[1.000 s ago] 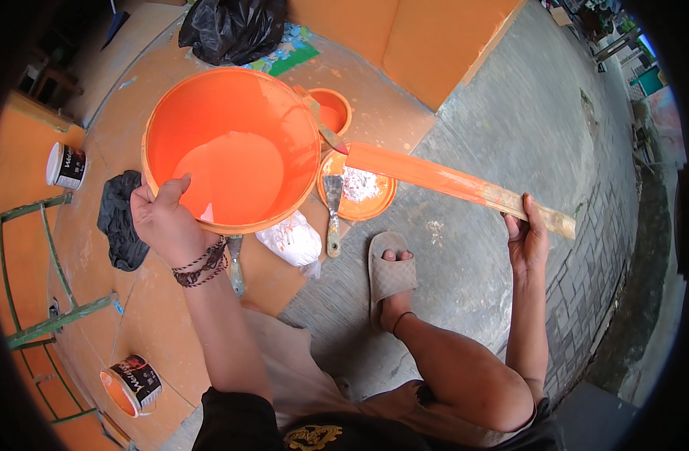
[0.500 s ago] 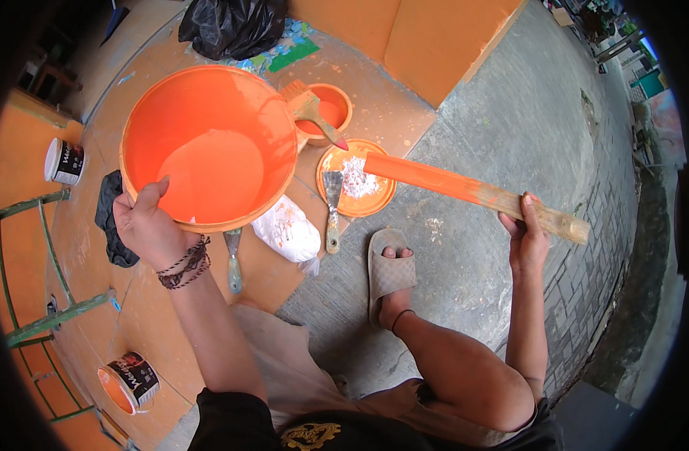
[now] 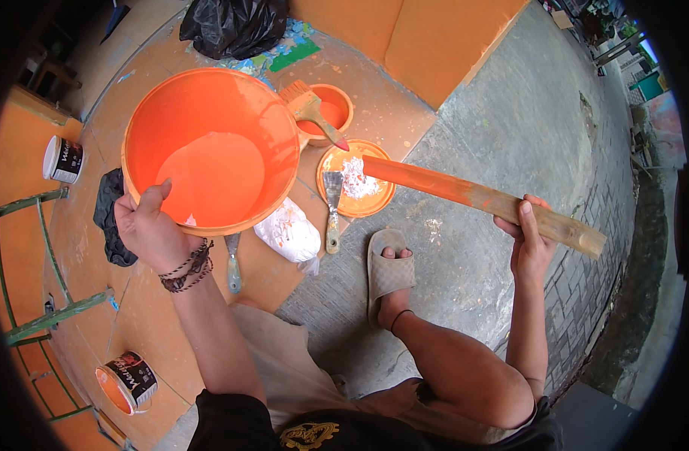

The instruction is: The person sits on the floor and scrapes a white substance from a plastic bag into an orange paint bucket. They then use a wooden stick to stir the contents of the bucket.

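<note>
My left hand (image 3: 152,233) grips the near rim of a large orange bucket (image 3: 201,98), thumb over the edge, tilting it so the orange paint (image 3: 213,177) inside shows. In my right hand (image 3: 531,237) is a wooden stick (image 3: 449,186), its far half coated orange and its held end bare. The stick's painted tip is over an orange lid (image 3: 374,199) with white crumbs on it. Beside the bucket, a paintbrush (image 3: 314,113) rests across a small orange paint pot (image 3: 333,101).
One putty knife (image 3: 332,210) lies on the lid's edge, another (image 3: 234,264) beside a white plastic bag (image 3: 290,234). Black plastic bags (image 3: 235,30) lie behind and left. Two small paint tubs (image 3: 62,159) and a green metal frame (image 3: 62,310) stand at left. My sandalled foot is on the concrete.
The stick has turned slightly, its held end dropping lower and further right. The bucket has shifted a little to the right and down with my left hand.
</note>
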### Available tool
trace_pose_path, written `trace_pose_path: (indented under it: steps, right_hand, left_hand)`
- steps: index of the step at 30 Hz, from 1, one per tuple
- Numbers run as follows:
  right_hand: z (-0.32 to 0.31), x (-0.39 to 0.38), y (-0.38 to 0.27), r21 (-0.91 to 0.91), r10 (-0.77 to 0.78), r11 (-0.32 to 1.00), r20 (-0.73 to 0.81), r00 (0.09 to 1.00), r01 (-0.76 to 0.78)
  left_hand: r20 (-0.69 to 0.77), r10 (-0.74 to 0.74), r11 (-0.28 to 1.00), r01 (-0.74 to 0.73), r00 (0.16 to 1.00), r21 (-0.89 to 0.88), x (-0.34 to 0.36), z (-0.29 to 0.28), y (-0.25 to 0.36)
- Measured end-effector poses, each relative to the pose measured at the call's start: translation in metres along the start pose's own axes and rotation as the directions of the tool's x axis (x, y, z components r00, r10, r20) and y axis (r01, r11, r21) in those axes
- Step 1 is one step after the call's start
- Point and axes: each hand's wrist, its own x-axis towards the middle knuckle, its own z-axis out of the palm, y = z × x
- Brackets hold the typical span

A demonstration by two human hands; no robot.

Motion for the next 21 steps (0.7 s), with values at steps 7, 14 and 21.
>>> trace_pose_path:
  steps: [7, 14, 21]
  right_hand:
    - [0.006, -0.007, -0.01, -0.033, -0.064, 0.997, 0.046, 0.997, 0.066]
    - [0.013, -0.011, -0.018, -0.059, -0.123, 0.99, 0.051, 0.991, 0.126]
    - [0.016, -0.011, -0.02, -0.067, -0.151, 0.985, 0.088, 0.985, 0.157]
  left_hand:
    - [0.063, 0.002, 1.0, -0.002, 0.998, -0.005, 0.001, -0.005, -0.003]
    - [0.059, 0.033, 0.999, -0.032, 0.998, -0.021, -0.004, -0.001, 0.0]
    - [0.062, 0.035, 0.999, -0.034, 0.997, -0.024, -0.006, 0.0, 0.001]
